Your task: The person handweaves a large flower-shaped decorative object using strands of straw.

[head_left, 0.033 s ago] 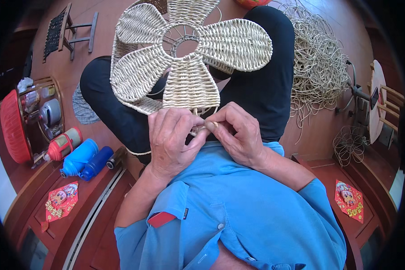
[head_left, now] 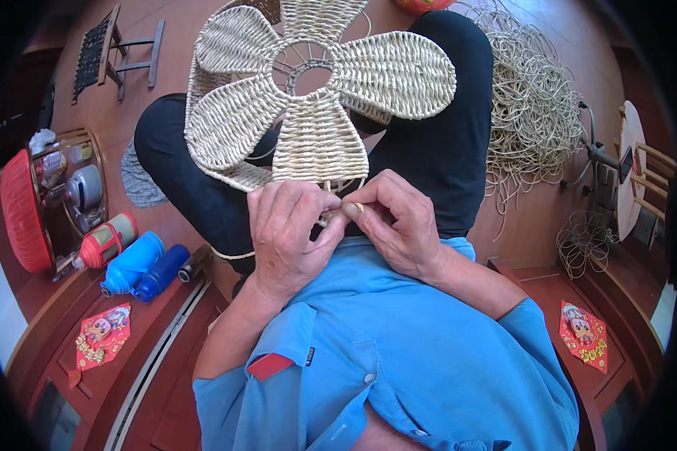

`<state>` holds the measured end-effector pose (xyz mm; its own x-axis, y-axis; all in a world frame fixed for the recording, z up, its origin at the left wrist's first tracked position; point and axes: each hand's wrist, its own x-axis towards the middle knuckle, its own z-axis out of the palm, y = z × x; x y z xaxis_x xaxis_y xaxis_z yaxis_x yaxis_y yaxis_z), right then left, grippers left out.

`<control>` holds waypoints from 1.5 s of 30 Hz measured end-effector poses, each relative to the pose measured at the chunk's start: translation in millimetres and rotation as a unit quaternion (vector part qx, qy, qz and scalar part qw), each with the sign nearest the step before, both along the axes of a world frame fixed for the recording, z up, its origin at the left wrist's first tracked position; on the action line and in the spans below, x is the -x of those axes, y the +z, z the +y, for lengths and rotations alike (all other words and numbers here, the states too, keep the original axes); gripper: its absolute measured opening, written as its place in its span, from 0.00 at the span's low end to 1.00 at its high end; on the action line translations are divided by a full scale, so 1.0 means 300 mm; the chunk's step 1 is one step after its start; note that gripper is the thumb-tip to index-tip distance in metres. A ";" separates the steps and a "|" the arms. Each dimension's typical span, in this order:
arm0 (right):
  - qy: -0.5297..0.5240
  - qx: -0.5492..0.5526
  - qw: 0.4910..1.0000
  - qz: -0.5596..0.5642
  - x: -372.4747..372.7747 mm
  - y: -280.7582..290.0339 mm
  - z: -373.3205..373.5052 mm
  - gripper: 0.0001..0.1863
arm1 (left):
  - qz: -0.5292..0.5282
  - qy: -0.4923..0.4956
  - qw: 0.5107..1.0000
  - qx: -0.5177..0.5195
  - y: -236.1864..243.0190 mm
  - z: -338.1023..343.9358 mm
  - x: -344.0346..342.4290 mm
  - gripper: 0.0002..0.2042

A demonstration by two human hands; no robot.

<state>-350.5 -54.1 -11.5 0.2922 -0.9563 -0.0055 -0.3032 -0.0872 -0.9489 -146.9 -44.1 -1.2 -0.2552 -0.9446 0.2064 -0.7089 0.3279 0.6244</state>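
A pale woven cord piece shaped like a flower [head_left: 320,139], with broad petals round an open wire ring, rests across my bent legs in dark trousers. My left hand [head_left: 293,233] is closed at the piece's lower edge, below the bottom petal, fingertips curled over it. My right hand [head_left: 399,225] pinches a short pale strand [head_left: 359,208] against that edge, its fingertips meeting those of the left. What lies beneath my fingers is mostly hidden. A loose cord [head_left: 229,255] hangs out to the left of my left hand.
A tangled cord pile [head_left: 530,120] lies right of my legs, a wire coil [head_left: 583,248] and round wooden stool [head_left: 628,161] beyond. Left are a folding stool [head_left: 113,60], red basin [head_left: 24,214], rack of containers [head_left: 83,192], red flask [head_left: 101,244] and blue bottles [head_left: 139,263].
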 end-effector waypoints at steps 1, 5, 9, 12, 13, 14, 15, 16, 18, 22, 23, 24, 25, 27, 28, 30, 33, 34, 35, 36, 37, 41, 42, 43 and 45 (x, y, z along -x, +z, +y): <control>-0.006 -0.005 1.000 -0.007 -0.004 0.004 -0.005 0.03 | 0.003 0.017 1.000 0.009 -0.011 0.004 0.005 0.14; -0.019 -0.026 0.999 -0.025 -0.012 0.001 -0.014 0.03 | 0.012 0.054 0.998 -0.005 -0.005 0.014 0.026 0.12; -0.071 -0.198 0.973 -0.096 0.007 -0.008 0.023 0.07 | 0.034 0.057 0.997 -0.045 0.019 0.005 0.020 0.10; -0.086 -0.328 0.925 -0.173 0.014 -0.010 0.025 0.12 | 0.051 0.065 0.992 -0.094 0.030 -0.005 0.008 0.07; -0.077 -0.341 0.917 -0.192 0.011 -0.017 0.021 0.14 | 0.050 0.067 0.992 -0.099 0.031 -0.008 0.007 0.06; -0.068 -0.354 0.908 -0.212 0.008 -0.024 0.018 0.16 | 0.048 0.069 0.991 -0.103 0.033 -0.011 0.007 0.05; -0.069 -0.353 0.908 -0.213 0.003 -0.031 0.014 0.16 | 0.047 0.068 0.991 -0.103 0.039 -0.016 0.006 0.05; -0.076 -0.370 0.896 -0.233 -0.002 -0.038 0.011 0.16 | 0.050 0.072 0.989 -0.120 0.046 -0.022 0.005 0.05; -0.083 -0.387 0.883 -0.253 -0.009 -0.052 0.004 0.16 | 0.052 0.076 0.986 -0.137 0.053 -0.031 0.002 0.04; -0.063 -0.400 0.877 -0.258 -0.030 -0.048 -0.011 0.16 | 0.041 0.074 0.985 -0.151 0.058 -0.047 0.002 0.05; -0.064 -0.406 0.873 -0.262 -0.036 -0.043 -0.014 0.15 | 0.037 0.079 0.983 -0.160 0.059 -0.048 0.003 0.05; -0.065 -0.406 0.873 -0.262 -0.041 -0.049 -0.012 0.15 | 0.037 0.079 0.983 -0.160 0.061 -0.048 0.006 0.05; -0.061 -0.404 0.872 -0.271 -0.046 -0.061 -0.006 0.13 | 0.081 0.113 0.973 -0.186 0.062 -0.047 0.011 0.06; -0.057 -0.403 0.870 -0.279 -0.049 -0.066 -0.001 0.11 | 0.125 0.147 0.958 -0.210 0.057 -0.045 0.009 0.07; -0.058 -0.409 0.868 -0.277 -0.049 -0.064 0.000 0.10 | 0.179 0.173 0.946 -0.207 0.048 -0.043 -0.002 0.07; -0.059 -0.415 0.865 -0.275 -0.050 -0.059 -0.001 0.09 | 0.234 0.198 0.930 -0.204 0.033 -0.037 -0.026 0.07; -0.063 -0.428 0.867 -0.249 -0.055 -0.040 -0.013 0.08 | 0.207 0.183 0.952 -0.129 0.020 -0.030 -0.062 0.07; -0.063 -0.440 0.864 -0.237 -0.056 -0.033 -0.021 0.08 | 0.207 0.184 0.952 -0.129 0.021 -0.028 -0.069 0.07; -0.063 -0.451 0.861 -0.225 -0.057 -0.027 -0.026 0.09 | 0.192 0.176 0.957 -0.130 0.025 -0.024 -0.075 0.07; -0.062 -0.451 0.862 -0.224 -0.058 -0.023 -0.028 0.09 | 0.176 0.168 0.961 -0.131 0.028 -0.021 -0.078 0.07; -0.063 -0.456 0.859 -0.223 -0.057 -0.019 -0.029 0.09 | 0.176 0.168 0.961 -0.130 0.033 -0.020 -0.078 0.07; -0.065 -0.479 0.846 -0.226 -0.052 -0.012 -0.034 0.13 | 0.142 0.150 0.971 -0.118 0.058 -0.018 -0.076 0.07; -0.065 -0.479 0.846 -0.226 -0.050 -0.014 -0.034 0.13 | 0.134 0.144 0.973 -0.123 0.062 -0.019 -0.077 0.08; -0.062 -0.483 0.845 -0.220 -0.048 -0.018 -0.033 0.13 | 0.134 0.145 0.973 -0.123 0.062 -0.020 -0.078 0.08; -0.060 -0.488 0.844 -0.214 -0.048 -0.016 -0.037 0.13 | 0.126 0.134 0.976 -0.119 0.059 -0.021 -0.083 0.08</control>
<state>-335.9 -65.3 -16.3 0.3686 -0.5809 -0.7257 0.1349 0.8058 -0.5766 -122.1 -50.4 16.6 0.0383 -0.9993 -0.0036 -0.5639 -0.0245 0.8255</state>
